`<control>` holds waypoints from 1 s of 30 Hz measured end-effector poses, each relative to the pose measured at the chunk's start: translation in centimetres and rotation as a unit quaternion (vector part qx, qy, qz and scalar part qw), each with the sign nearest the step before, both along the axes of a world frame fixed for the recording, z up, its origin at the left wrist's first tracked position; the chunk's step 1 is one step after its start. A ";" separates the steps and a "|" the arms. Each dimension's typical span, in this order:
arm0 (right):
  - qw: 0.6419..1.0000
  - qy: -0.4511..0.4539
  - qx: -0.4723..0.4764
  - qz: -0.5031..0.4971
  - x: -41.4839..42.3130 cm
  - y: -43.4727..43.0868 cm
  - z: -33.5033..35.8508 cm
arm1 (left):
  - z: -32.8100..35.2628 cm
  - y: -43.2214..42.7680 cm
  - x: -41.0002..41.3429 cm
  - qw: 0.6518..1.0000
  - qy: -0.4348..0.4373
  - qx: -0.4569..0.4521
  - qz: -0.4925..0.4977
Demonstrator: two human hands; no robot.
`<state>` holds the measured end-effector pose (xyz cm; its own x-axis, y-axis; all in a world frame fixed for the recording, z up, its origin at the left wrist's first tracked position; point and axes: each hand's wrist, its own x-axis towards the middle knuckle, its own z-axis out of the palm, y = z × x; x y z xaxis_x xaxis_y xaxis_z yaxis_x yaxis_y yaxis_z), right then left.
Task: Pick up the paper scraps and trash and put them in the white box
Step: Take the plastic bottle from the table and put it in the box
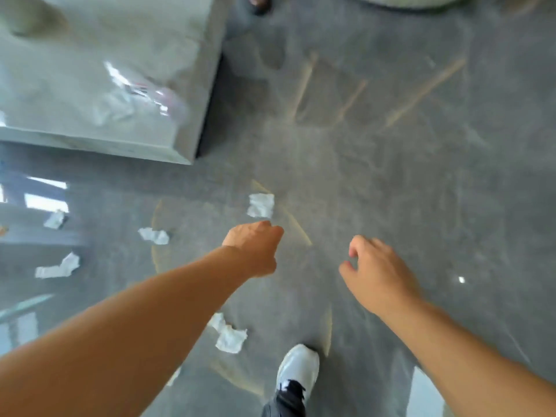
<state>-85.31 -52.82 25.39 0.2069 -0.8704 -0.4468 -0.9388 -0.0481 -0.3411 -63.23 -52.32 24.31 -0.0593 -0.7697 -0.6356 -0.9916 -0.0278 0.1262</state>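
Several crumpled white paper scraps lie on the grey floor. One paper scrap (260,205) sits just beyond the knuckles of my left hand (254,246), whose fingers bend downward with nothing seen in them. My right hand (376,272) hovers to the right, fingers loosely curled and empty. Further scraps lie at the left (154,236), (55,219), (58,267), and one under my left forearm (230,335). The white box (180,152) stands at the upper left, blurred, holding crumpled paper (114,111) and a shiny wrapper (150,91).
My grey shoe (298,371) is planted at the bottom centre. Another person's foot (260,3) shows at the top edge. A tiny white speck (461,279) lies on the floor at the right. Window reflections gleam on the floor at the left.
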 end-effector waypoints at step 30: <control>0.962 -0.043 -0.146 0.225 46.3 -23.1 -3.1 | -2.4 -17.3 36.1 0.909 -0.060 -0.165 0.378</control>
